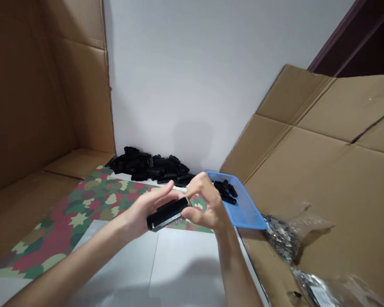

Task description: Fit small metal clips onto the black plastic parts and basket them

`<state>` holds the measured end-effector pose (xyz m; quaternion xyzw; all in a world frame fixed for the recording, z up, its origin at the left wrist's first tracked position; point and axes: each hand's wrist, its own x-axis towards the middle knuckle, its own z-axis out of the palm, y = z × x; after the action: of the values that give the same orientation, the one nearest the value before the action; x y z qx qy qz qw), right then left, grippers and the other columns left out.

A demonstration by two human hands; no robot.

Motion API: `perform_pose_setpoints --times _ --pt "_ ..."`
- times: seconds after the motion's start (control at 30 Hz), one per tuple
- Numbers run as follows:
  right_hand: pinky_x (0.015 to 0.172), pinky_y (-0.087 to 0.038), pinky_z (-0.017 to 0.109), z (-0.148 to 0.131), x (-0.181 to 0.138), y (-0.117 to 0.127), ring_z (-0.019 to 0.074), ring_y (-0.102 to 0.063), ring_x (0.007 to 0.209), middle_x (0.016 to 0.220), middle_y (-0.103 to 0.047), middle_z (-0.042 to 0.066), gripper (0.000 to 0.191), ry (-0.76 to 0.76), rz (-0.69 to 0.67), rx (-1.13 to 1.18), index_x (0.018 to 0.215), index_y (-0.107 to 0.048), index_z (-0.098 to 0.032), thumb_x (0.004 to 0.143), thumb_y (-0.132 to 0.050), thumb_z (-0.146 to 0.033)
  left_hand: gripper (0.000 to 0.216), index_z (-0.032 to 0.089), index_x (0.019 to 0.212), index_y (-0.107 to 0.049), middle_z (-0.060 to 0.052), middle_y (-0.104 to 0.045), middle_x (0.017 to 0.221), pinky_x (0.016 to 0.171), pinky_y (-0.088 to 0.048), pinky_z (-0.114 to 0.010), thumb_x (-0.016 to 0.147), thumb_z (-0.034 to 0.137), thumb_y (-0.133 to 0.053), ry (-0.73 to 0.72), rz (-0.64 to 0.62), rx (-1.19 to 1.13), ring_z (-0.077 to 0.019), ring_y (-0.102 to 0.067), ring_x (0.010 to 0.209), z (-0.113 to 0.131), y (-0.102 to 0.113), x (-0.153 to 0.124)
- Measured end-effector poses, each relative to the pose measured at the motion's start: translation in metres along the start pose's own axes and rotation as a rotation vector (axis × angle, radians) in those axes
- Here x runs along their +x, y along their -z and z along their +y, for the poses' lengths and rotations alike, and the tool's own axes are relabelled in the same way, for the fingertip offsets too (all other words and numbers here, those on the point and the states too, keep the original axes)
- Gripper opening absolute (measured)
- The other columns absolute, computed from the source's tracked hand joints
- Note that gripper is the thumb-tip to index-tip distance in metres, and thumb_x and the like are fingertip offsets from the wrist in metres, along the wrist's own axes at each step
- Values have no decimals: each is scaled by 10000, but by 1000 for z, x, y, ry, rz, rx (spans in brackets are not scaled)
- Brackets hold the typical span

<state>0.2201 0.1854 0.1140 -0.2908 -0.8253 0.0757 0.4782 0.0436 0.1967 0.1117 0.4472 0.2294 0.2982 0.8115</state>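
Observation:
Above the table, my left hand [140, 209] holds a long black box-shaped piece [168, 215], hollow-looking, with a shiny strip along its lower edge. The piece is tilted, its right end higher than its left. My right hand [208, 204] has its thumb and curled fingers closed at that right end. Whether a small part is pinched there is hidden. Beneath the hands, several tiny shiny bits [181, 221] show on the camouflage-patterned sheet [92, 200].
Against the wall lies a heap of black pieces [153, 166]. A blue basket [248, 209] on the right contains several more. Clear bags of metal parts [283, 234] lie beyond it on cardboard [333, 179]. White sheets [182, 256] cover the front.

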Motion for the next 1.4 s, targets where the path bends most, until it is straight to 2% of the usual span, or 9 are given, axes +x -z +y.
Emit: perform_pose_setpoints --times 0.13,0.2,0.33,0.57,1.07,1.2,1.3,1.4 --pt "677 -427 355 -8 3 -1 182 -496 733 703 -586 -2 125 91 50 -216 785 -541 -229 820 -622 -318 321 162 613 -665 3 -451 580 532 -257 -249 720 462 -713 -253 18 426 -125 -381 565 15 0 -9" --pt "674 -429 353 -12 3 -2 183 -502 733 713 -587 -1 106 111 50 -246 810 -545 -227 809 -627 -294 292 161 602 -628 19 -387 562 512 -220 -250 764 400 -672 -280 5 516 -111 -310 538 15 -1 -10" --pt "666 -418 344 -17 2 -3 188 -500 743 714 -582 2 163 139 58 -259 848 -558 -221 827 -634 -364 336 161 573 -550 26 -348 541 495 -196 -253 804 399 -604 -277 -20 513 -102 -279 514 10 0 -7" --pt "660 -422 340 -18 3 -1 176 -520 728 725 -608 -8 196 133 56 -235 861 -561 -230 831 -636 -409 252 144 668 -668 -9 -450 598 555 -281 -255 785 354 -593 -346 26 583 -136 -379 592 10 0 -11" --pt "652 -431 333 -20 3 -1 175 -524 717 709 -609 -5 221 117 36 -231 847 -549 -222 833 -633 -426 250 162 614 -591 8 -428 573 542 -260 -257 800 326 -567 -371 52 644 -124 -360 563 10 -2 -10" --pt "676 -433 335 -17 1 -2 175 -529 745 737 -582 2 290 20 19 -173 858 -560 -222 857 -573 -511 253 166 599 -584 10 -439 560 525 -261 -254 805 312 -573 -410 80 670 -117 -364 539 11 -3 -10" --pt "694 -434 329 -13 0 -1 166 -545 760 774 -567 1 387 -199 7 26 863 -568 -227 857 -507 -610 205 174 657 -631 4 -521 584 521 -281 -250 813 301 -587 -503 167 749 -118 -408 535 14 -2 -12" --pt "712 -421 324 -11 2 1 165 -546 778 793 -559 -5 381 -408 -93 240 845 -569 -227 820 -563 -607 188 178 669 -642 5 -547 582 530 -310 -248 815 287 -598 -631 255 869 -122 -451 548 16 -2 -16"
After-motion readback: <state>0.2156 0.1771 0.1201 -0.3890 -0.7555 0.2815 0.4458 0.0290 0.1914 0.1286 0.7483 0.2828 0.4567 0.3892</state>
